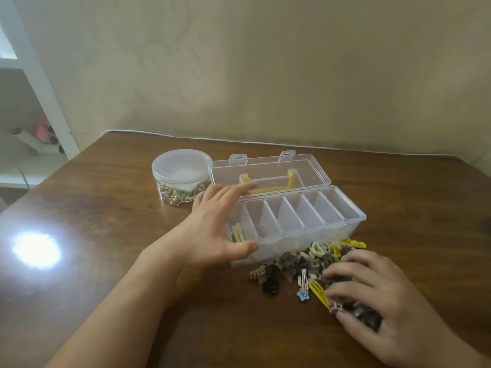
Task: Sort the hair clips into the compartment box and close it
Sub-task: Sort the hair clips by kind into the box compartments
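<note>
While the left hand [212, 227] rests with spread fingers against the near-left end of the compartment box [292, 219], the right hand [372, 296] curls its fingers into the heap of hair clips [300, 264] on the tabletop [106, 208]. Judgement: pinch one type only. Five compartments look empty; the lid [268, 168] lies open behind. A round jar [182, 179] crowds the left.
</note>
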### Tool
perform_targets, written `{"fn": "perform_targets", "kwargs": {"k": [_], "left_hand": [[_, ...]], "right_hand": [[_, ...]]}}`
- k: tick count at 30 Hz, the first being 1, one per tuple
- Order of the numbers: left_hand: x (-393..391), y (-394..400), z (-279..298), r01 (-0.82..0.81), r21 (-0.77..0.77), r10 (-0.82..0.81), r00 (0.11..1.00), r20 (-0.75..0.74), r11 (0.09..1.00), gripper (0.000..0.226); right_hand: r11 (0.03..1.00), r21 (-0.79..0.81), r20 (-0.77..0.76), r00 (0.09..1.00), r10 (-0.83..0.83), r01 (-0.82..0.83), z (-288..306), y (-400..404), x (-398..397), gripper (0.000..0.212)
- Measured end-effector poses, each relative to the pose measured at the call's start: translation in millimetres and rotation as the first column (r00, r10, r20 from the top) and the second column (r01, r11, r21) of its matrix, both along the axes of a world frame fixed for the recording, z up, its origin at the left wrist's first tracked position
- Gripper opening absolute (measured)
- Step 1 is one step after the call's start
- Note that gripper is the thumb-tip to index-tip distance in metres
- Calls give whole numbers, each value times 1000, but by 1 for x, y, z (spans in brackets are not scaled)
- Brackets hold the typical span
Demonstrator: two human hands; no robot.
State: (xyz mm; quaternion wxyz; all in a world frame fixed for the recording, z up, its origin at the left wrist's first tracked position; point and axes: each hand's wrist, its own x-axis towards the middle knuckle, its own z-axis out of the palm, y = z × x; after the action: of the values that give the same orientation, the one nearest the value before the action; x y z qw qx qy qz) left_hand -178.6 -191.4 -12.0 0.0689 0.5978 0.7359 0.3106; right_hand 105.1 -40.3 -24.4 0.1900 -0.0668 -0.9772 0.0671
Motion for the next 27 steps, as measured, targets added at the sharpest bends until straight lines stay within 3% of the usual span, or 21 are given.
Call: {"fn": "perform_targets", "kwargs": {"k": [5, 8, 12, 17, 20, 23, 25, 27], "left_hand": [[-2, 2, -3, -1, 1, 1, 998, 70, 1000, 92], [-3, 2, -3, -10, -11, 11, 996, 91, 1000, 94], [-4, 1, -2, 1, -23, 1, 995, 96, 1000, 95], [-5, 0, -3, 22, -4, -22, 995, 100, 1000, 95], [-6, 0, -3, 25, 2, -25, 994, 105, 1000, 97], [-7, 0, -3, 31, 7, -31, 992, 122, 999, 99], [-9, -1, -3, 44, 18, -46, 988, 144, 999, 102], [-10, -2, -3, 57, 40, -62, 985, 161, 998, 107]], "right_hand": [[995, 77, -66, 996, -62, 67, 9, -10, -17, 33], [972, 229, -15, 998, -53, 55, 4, -19, -31, 37], [955, 292, 6, 998, -55, 51, -4, -18, -38, 31], [881, 472, -137, 989, 57, 15, -13, -19, -37, 19], [870, 491, -232, 969, 83, 43, -9, -19, -38, 25], [944, 320, -314, 949, 22, 84, 6, -12, -47, 33], [997, 35, -346, 937, -52, 68, 25, -12, -55, 33], [962, -272, -350, 927, -133, 35, 52, -21, -68, 31]]}}
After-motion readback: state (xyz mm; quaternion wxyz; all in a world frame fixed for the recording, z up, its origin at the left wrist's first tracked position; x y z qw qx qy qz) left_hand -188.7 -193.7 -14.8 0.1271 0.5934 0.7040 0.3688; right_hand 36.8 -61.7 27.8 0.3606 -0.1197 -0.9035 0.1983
